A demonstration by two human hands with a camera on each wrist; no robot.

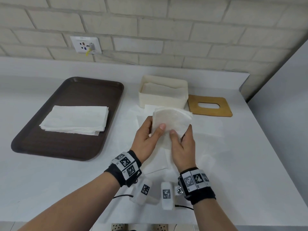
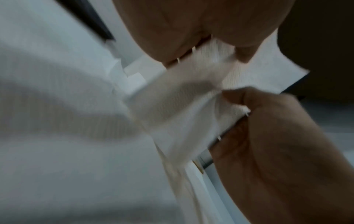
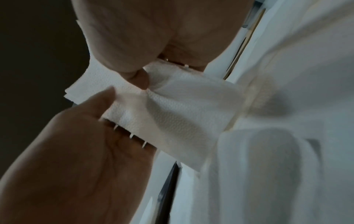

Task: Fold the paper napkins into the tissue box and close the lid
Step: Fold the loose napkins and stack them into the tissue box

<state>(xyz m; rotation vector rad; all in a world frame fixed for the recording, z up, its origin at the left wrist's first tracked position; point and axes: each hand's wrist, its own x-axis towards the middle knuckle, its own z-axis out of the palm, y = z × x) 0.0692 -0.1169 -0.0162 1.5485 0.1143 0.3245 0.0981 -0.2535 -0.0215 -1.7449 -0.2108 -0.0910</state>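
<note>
On white counter [image 1: 50, 172]: brown tray [image 1: 93, 87], brick wall [image 1: 166, 30]

left hand [image 2: 191, 25], right hand [image 2: 277, 144], pinching folded napkin [image 2: 191, 106]

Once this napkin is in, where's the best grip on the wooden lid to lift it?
Probably the wooden lid's near long edge or its right end, coming from the right. It lies flat on the counter, so fingers must get under an edge; its left end sits close against the tissue box, leaving little room there.
</note>
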